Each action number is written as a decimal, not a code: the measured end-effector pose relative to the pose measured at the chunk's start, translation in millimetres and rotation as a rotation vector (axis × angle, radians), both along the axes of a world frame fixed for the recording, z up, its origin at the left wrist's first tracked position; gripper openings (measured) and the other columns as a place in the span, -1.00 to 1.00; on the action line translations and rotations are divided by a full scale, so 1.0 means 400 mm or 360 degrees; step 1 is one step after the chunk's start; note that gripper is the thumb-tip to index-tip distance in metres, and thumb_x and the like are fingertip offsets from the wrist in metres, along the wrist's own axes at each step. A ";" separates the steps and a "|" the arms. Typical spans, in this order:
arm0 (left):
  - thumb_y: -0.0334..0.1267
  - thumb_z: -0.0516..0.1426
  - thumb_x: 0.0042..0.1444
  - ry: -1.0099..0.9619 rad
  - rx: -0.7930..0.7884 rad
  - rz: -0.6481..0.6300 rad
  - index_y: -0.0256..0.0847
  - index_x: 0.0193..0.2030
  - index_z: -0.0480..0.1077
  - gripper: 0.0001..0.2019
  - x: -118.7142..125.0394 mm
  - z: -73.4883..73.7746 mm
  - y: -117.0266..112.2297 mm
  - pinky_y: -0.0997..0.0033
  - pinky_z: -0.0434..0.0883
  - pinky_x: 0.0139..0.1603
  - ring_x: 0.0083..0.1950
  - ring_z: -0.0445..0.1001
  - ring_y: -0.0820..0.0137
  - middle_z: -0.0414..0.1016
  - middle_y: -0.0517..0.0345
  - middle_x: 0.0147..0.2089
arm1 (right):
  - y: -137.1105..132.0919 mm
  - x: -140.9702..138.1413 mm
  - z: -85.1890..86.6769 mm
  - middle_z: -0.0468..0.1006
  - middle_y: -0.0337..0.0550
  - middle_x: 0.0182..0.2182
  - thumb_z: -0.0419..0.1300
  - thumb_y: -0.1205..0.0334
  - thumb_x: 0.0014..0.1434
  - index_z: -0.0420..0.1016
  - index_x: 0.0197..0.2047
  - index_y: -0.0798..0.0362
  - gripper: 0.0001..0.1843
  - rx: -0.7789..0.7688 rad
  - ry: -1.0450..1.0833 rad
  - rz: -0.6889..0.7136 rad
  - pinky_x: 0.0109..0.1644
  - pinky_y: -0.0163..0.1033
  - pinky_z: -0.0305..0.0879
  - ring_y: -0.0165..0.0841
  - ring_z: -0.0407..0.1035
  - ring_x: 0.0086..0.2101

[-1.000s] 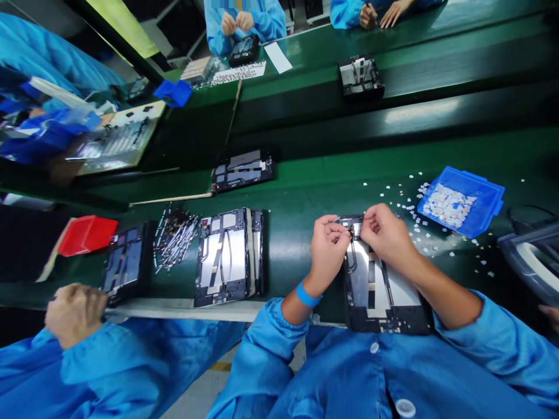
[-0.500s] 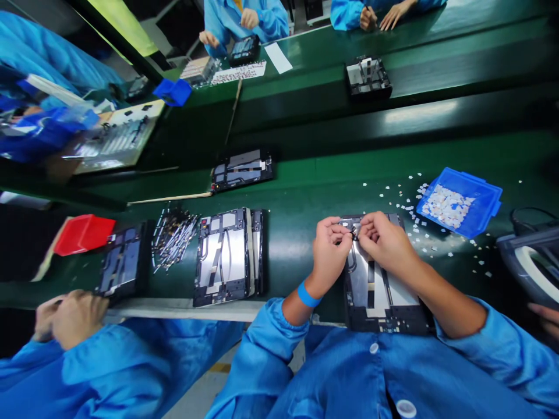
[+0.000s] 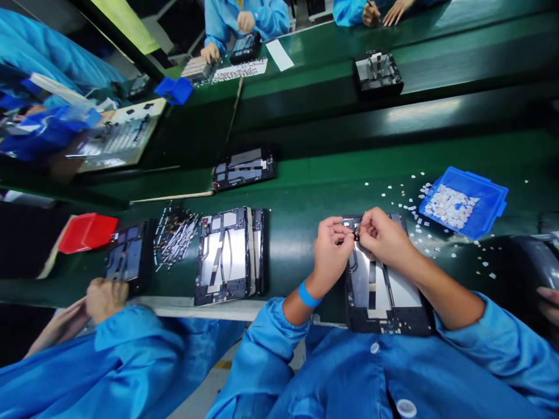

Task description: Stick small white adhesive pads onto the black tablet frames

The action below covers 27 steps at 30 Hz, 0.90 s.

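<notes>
An opened tablet (image 3: 395, 297), its inner parts facing up, lies on the green bench in front of me. Over its far end my left hand (image 3: 332, 247), with a blue band at the wrist, is pinched closed. Beside it my right hand (image 3: 384, 235) is closed in a pinch too, the fingertips of both nearly meeting. Something small and dark shows between the fingertips, too tiny and covered to name. To the right stands a blue bin (image 3: 487, 201) holding many small pale pieces, with more of them scattered on the bench around it.
Left of me stand stacked opened tablets (image 3: 222, 256), a pile of thin strips (image 3: 174, 235) and a red bin (image 3: 87, 233). A co-worker's hand (image 3: 107, 299) touches another tablet (image 3: 126, 256). One tablet (image 3: 243, 169) lies farther back; more co-workers sit across the bench.
My hands stay at the tablet's far end with barely any movement. The co-worker's hand on the left has moved right, up to their tablet. A dark object at the right edge has shifted.
</notes>
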<state>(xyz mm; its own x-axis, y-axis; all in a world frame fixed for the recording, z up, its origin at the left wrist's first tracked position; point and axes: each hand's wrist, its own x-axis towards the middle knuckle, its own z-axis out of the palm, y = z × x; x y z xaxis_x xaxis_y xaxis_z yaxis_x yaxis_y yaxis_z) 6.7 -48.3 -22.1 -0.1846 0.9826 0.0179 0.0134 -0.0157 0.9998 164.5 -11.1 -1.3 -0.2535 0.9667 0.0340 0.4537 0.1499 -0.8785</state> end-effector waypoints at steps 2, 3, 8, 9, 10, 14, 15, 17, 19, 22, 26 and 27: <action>-0.44 0.22 0.13 -0.0055 -0.0039 0.0031 -0.17 0.11 0.26 -0.59 -0.002 0.002 0.007 0.52 0.47 -0.27 -0.27 0.57 0.48 0.52 0.22 -0.23 | 0.013 0.043 0.002 0.49 -0.27 -0.40 0.19 0.24 0.11 0.28 -0.20 -0.08 -0.82 -0.0036 0.0151 -0.0116 -0.34 -0.23 0.29 -0.33 0.41 -0.43; -0.44 0.21 0.13 -0.0080 -0.0056 0.0045 -0.17 0.10 0.25 -0.59 -0.003 0.003 0.010 0.52 0.46 -0.28 -0.29 0.56 0.49 0.51 0.23 -0.23 | 0.023 0.076 0.006 0.50 -0.25 -0.39 0.19 0.22 0.10 0.28 -0.20 -0.09 -0.80 -0.0028 0.0206 -0.0242 -0.33 -0.21 0.30 -0.31 0.42 -0.42; -0.44 0.23 0.16 -0.0113 -0.0063 0.0019 -0.16 0.10 0.25 -0.60 -0.011 0.011 0.014 0.46 0.51 -0.21 -0.24 0.61 0.44 0.54 0.18 -0.19 | 0.072 0.255 0.042 0.53 -0.09 -0.39 0.26 0.17 0.13 0.32 -0.22 -0.08 -0.81 0.0184 -0.0406 -0.1169 -0.16 -0.01 0.30 -0.17 0.44 -0.35; -0.43 0.22 0.17 -0.0098 -0.0042 0.0002 -0.16 0.11 0.25 -0.60 -0.017 0.014 0.012 0.42 0.53 -0.16 -0.20 0.63 0.42 0.55 0.15 -0.17 | 0.073 0.268 0.049 0.55 -0.05 -0.36 0.25 0.15 0.16 0.35 -0.21 -0.07 -0.83 0.0217 -0.0514 -0.1200 -0.13 0.01 0.30 -0.15 0.45 -0.32; -0.41 0.22 0.20 -0.0066 -0.0011 -0.0008 -0.16 0.13 0.25 -0.61 -0.025 0.017 0.010 0.38 0.55 -0.11 -0.16 0.64 0.39 0.57 0.13 -0.15 | 0.070 0.268 0.055 0.58 -0.03 -0.31 0.24 0.14 0.19 0.37 -0.18 -0.07 -0.84 0.0233 -0.0525 -0.1151 -0.12 0.01 0.30 -0.15 0.46 -0.30; -0.37 0.18 0.29 0.0340 0.0191 0.0074 -0.17 0.15 0.29 -0.68 -0.079 0.026 0.012 0.31 0.56 -0.05 -0.11 0.65 0.36 0.61 0.08 -0.12 | 0.045 0.163 0.061 0.61 -0.13 -0.28 0.25 0.14 0.19 0.40 -0.03 -0.05 -0.72 0.0057 -0.0143 -0.0565 -0.22 -0.13 0.38 -0.24 0.52 -0.32; -0.37 0.17 0.30 0.0488 0.0238 0.0073 -0.17 0.16 0.30 -0.68 -0.093 0.027 0.016 0.30 0.56 -0.04 -0.09 0.64 0.36 0.62 0.07 -0.11 | 0.041 0.125 0.060 0.61 -0.17 -0.30 0.25 0.14 0.20 0.40 -0.03 -0.05 -0.72 -0.0017 -0.0092 -0.0422 -0.23 -0.15 0.38 -0.26 0.52 -0.33; -0.41 0.16 0.29 0.0778 0.0312 -0.0009 -0.17 0.18 0.32 -0.66 -0.114 0.025 0.025 0.26 0.56 0.00 -0.03 0.64 0.33 0.64 0.04 -0.05 | 0.043 0.057 0.057 0.62 -0.22 -0.33 0.25 0.15 0.19 0.39 -0.04 -0.06 -0.74 -0.0129 -0.0100 -0.0227 -0.23 -0.18 0.38 -0.28 0.53 -0.35; -0.46 0.14 0.29 0.1026 0.0369 -0.0159 -0.17 0.23 0.33 -0.61 -0.123 0.022 0.031 0.19 0.56 0.10 0.07 0.62 0.28 0.65 0.01 0.02 | 0.053 0.007 0.056 0.66 -0.23 -0.32 0.25 0.17 0.19 0.39 -0.05 -0.07 -0.74 -0.0174 -0.0209 -0.0138 -0.22 -0.19 0.36 -0.28 0.56 -0.33; -0.49 0.09 0.31 0.1304 0.0460 -0.0341 -0.15 0.30 0.31 -0.56 -0.120 0.015 0.032 0.10 0.51 0.25 0.18 0.58 0.24 0.66 0.03 0.10 | 0.072 -0.033 0.060 0.69 -0.23 -0.33 0.26 0.22 0.17 0.41 -0.04 -0.06 -0.72 -0.0185 -0.0455 -0.0095 -0.22 -0.20 0.30 -0.23 0.58 -0.30; -0.51 0.03 0.33 0.1424 0.0510 -0.0454 -0.14 0.37 0.25 -0.50 -0.115 0.003 0.029 0.13 0.50 0.26 0.19 0.57 0.26 0.64 0.06 0.16 | 0.086 -0.045 0.067 0.71 -0.23 -0.34 0.23 0.31 0.15 0.43 -0.02 -0.05 -0.70 -0.0213 -0.0626 -0.0060 -0.25 -0.20 0.24 -0.21 0.58 -0.31; -0.51 0.02 0.32 0.1423 0.0516 -0.0466 -0.14 0.38 0.24 -0.49 -0.115 0.001 0.029 0.14 0.50 0.26 0.18 0.57 0.27 0.64 0.06 0.17 | 0.088 -0.046 0.067 0.71 -0.23 -0.34 0.23 0.32 0.14 0.43 -0.02 -0.05 -0.69 -0.0216 -0.0628 -0.0054 -0.26 -0.21 0.23 -0.22 0.57 -0.33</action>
